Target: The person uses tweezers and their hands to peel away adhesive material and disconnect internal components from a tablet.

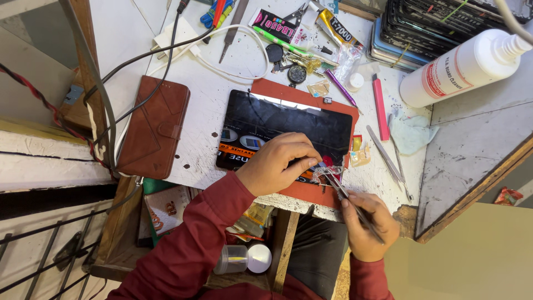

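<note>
White bottle (463, 66) lies top right; left hand (276, 166) presses tablet (283, 128), right hand (366, 225) pinches tweezers (347, 194).

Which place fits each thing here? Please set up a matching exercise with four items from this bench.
Things:
1. brown wallet case
2. white bottle
3. tweezers
4. pink tool

Places:
A. lying at the far right corner
B. held in the right hand
C. left of the tablet
D. just right of the tablet, on the white table

Pairs: 1-C, 2-A, 3-B, 4-D
</note>
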